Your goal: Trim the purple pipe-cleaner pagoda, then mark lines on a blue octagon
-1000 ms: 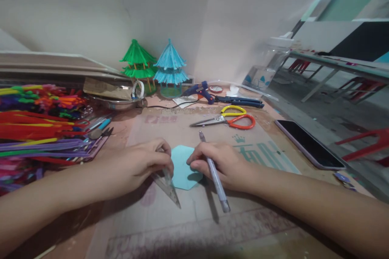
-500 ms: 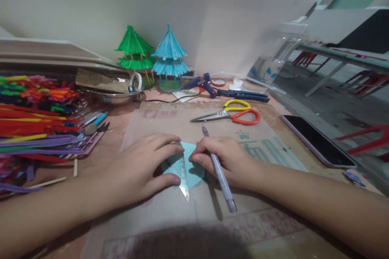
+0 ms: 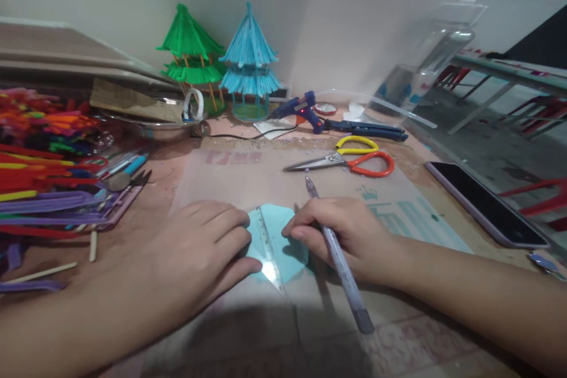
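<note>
A light blue piece of paper (image 3: 290, 257) lies on the plastic-covered table, with a clear triangular ruler (image 3: 267, 242) across it. My left hand (image 3: 212, 248) rests at the ruler's left side, its fingers bent close together and its fingertips at the paper's edge. Between the fingers of my right hand (image 3: 341, 236) is a grey-purple pen (image 3: 341, 266), its pointed end up and away from the paper. That hand's thumb and index fingertip are at the paper's right edge.
Yellow-and-red scissors (image 3: 345, 156) lie beyond my hands, near a blue glue gun (image 3: 299, 111) and pliers. Green (image 3: 190, 41) and blue (image 3: 249, 41) model towers stand at the back. Coloured pipe cleaners (image 3: 48, 177) fill the left; a phone (image 3: 487, 204) lies right.
The view has shifted closer. My left fingers have drawn back left and curled more, showing more of the ruler and paper. My right hand still has the pen.
</note>
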Tool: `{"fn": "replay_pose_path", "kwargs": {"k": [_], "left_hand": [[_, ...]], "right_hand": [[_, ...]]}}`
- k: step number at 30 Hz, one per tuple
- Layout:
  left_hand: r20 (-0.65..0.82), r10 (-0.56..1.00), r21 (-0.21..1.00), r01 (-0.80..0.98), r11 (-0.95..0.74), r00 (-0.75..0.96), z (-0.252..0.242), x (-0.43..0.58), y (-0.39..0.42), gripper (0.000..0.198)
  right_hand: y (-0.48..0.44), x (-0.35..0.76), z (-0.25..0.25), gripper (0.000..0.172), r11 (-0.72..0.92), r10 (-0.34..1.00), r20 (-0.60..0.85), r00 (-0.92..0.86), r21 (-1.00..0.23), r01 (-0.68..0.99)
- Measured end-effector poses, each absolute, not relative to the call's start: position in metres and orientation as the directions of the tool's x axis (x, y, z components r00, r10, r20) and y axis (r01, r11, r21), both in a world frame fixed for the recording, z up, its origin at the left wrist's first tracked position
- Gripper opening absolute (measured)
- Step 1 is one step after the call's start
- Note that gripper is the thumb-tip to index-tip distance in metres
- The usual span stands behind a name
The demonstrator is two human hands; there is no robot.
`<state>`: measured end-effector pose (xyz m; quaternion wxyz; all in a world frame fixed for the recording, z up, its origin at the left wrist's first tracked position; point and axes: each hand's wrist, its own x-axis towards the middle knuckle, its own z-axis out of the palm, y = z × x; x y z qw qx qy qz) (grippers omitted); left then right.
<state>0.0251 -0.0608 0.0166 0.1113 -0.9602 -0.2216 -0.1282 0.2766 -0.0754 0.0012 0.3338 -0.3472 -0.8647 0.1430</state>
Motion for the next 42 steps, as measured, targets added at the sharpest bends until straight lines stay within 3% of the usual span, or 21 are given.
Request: {"fn": "replay_pose_path", "kwargs": {"k": [19, 31, 42], "left_hand": [[0.32, 0.421, 0.023, 0.438, -0.899, 0.849, 0.006, 0.03, -0.055, 0.03], [0.308, 0.413, -0.012, 0.438, -0.899, 0.857, 0.008, 0.033, -0.055, 0.043], [0.304, 0.414, -0.022, 0.441, -0.897, 0.858, 0.006, 0.034, -0.054, 0.041]], "right_hand": [[-0.077, 0.277, 0.003, 0.024, 0.659, 0.75, 0.37, -0.549, -0.494, 0.567], [-0.077, 0.278, 0.004, 0.025, 0.638, 0.766, 0.338, -0.547, -0.507, 0.58], [-0.076, 0.278, 0.004, 0.023, 0.665, 0.744, 0.376, -0.552, -0.496, 0.559]]}}
